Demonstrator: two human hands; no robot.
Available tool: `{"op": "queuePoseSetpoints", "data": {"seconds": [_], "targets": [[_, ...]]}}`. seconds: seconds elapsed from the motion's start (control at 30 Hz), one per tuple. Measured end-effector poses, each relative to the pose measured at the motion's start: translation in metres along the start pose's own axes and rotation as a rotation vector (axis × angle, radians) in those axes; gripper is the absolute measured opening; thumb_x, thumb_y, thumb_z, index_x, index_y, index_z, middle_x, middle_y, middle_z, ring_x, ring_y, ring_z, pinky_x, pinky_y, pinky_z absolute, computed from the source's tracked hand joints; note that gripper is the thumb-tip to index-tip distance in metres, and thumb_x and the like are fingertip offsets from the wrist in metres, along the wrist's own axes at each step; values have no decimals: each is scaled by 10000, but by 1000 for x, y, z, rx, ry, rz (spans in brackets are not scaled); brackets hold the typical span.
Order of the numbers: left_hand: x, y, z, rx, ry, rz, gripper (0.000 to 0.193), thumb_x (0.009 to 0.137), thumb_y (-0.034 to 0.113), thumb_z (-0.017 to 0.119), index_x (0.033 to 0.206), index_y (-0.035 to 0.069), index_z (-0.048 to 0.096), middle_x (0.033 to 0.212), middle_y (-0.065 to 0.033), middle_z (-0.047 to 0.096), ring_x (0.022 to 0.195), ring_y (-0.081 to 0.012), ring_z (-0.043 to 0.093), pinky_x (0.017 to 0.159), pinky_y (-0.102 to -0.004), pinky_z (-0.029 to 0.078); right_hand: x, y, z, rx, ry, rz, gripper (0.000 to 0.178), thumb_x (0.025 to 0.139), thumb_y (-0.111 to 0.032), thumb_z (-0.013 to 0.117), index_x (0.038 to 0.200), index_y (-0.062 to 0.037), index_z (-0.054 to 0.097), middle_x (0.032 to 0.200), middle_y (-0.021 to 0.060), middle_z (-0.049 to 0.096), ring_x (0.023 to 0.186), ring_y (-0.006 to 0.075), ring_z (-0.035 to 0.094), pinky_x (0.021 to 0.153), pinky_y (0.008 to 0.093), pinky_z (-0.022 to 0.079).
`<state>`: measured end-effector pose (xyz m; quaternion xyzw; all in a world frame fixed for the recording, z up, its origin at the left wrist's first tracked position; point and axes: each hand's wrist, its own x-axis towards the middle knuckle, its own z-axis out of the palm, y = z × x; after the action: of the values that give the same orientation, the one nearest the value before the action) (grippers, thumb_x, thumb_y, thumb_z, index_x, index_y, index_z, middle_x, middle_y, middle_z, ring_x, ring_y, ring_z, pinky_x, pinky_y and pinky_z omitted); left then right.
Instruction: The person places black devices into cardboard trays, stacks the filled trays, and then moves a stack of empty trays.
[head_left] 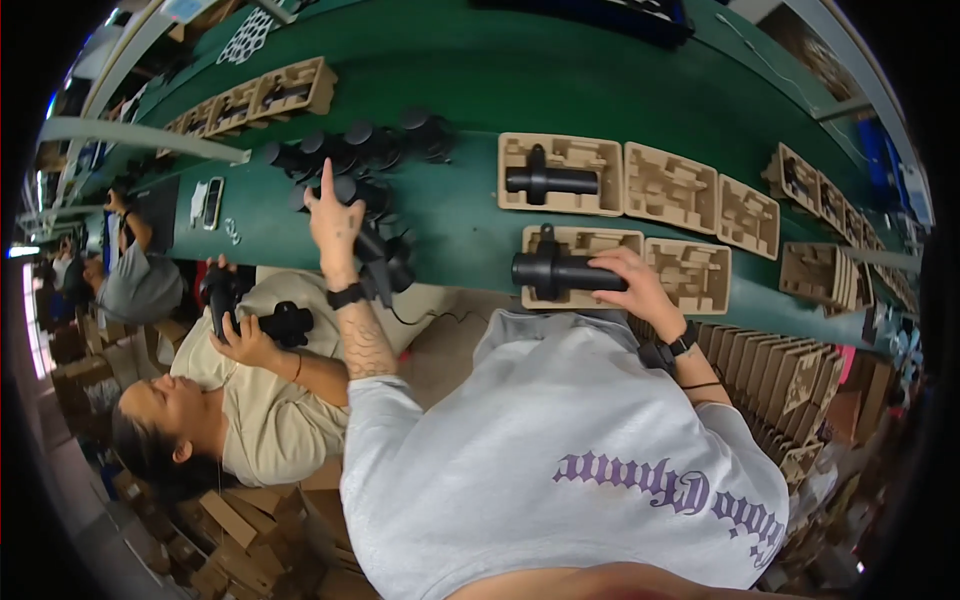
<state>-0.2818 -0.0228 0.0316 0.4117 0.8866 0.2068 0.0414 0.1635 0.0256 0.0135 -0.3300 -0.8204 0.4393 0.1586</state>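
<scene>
My left hand (335,225) is raised over the bench, its index finger stretched out and the others partly bent. It is beside a group of black cylindrical devices (372,146) standing close together, and I see nothing held in it. My right hand (632,280) rests with its fingers around the end of a black device with a thick tube body and a short looped crosspiece (560,272). That device lies in a brown moulded pulp tray (628,240) at the bench's near edge. Behind it, a similar black device (552,181) lies in another pulp tray (603,148).
More pulp trays (672,186) stand to the right, with upright stacked trays (780,365) below the bench edge. At left, a co-worker (285,400) holds a black device (222,296). A phone (213,203) lies on the green bench (450,60). Filled trays (290,88) line the far left.
</scene>
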Motion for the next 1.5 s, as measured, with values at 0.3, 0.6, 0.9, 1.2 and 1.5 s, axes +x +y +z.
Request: {"op": "queuePoseSetpoints", "data": {"seconds": [0.3, 0.6, 0.9, 1.2, 1.5], "targets": [[-2, -30, 34, -54, -38, -33, 509, 686, 164, 658, 1157, 191, 467, 994, -205, 553, 922, -400, 538, 807, -413, 444, -7, 23, -8, -382, -41, -95, 491, 703, -150, 702, 1179, -153, 581, 1061, 97, 513, 1019, 315, 431, 994, 467, 314], [-102, 31, -1, -1548, -448, -389, 423, 892, 316, 522, 1229, 91, 400, 952, -92, 521, 637, -149, 533, 503, -294, 485, 23, -15, 23, -1, 87, -3, 584, 732, -208, 717, 1260, -106, 489, 1297, 138, 409, 1286, 296, 311, 1037, 425, 298], [-184, 145, 80, -1761, -1934, -813, 706, 865, 647, 321, 1150, 16, 456, 692, -19, 458, 565, -147, 465, 414, -299, 432, 36, -39, 2, 986, 11, 160, 542, 679, -100, 746, 1157, -29, 501, 973, 50, 598, 877, 123, 559, 758, 284, 473], [-179, 141, 122, -1595, -1933, -1153, 512, 925, 420, 382, 1300, 75, 440, 685, 26, 432, 668, -108, 449, 554, -281, 384, -99, 46, -57, -646, 373, 207, 587, 604, -20, 678, 1169, -99, 541, 1101, 113, 526, 1123, 327, 446, 1002, 505, 281], [-196, 190, 131, -2410, -1598, -1589, 298, 902, 210, 468, 1163, 75, 518, 820, -8, 494, 832, -132, 489, 735, -325, 444, -116, 77, -67, -539, 286, 352, 648, 675, -63, 633, 1290, -47, 433, 1353, 184, 339, 1305, 399, 227, 1060, 507, 205]]}}
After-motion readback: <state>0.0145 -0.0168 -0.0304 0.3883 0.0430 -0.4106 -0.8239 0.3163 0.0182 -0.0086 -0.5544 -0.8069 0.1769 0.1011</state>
